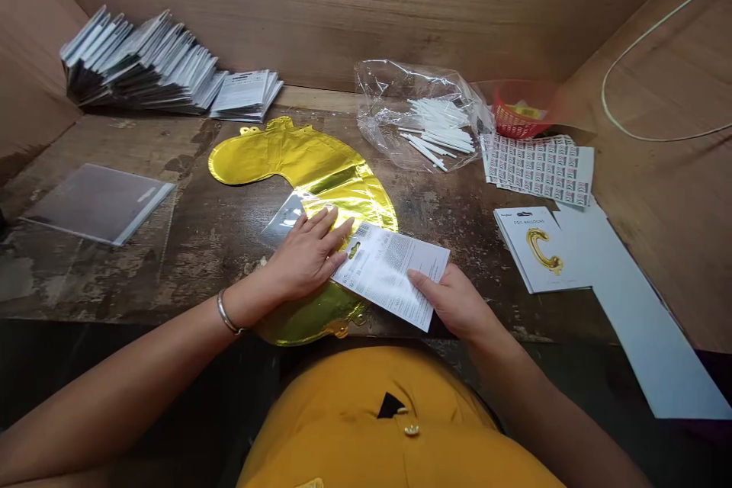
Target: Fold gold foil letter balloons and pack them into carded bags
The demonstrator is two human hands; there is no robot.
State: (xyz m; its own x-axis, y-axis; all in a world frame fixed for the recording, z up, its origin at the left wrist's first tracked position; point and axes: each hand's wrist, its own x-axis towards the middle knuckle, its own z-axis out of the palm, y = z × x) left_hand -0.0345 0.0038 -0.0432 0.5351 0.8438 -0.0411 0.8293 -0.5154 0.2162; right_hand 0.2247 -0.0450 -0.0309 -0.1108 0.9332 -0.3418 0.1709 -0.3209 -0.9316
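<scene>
The top card (543,250) of the small pile on the right reads "FOIL BALLOONS" in spaced capitals below its hanging slot; under this is a picture of a gold balloon shaped like the letter C. A small dark brand name sits in the card's upper left corner, too small to read surely, and a faint line runs along its foot, also illegible. The held card (393,268) bears a barcode (363,229) near its slotted end and blocks of fine grey print, unreadable here. The stickers (531,168) repeat one small black-and-red label in rows, its wording too tiny to make out.
</scene>
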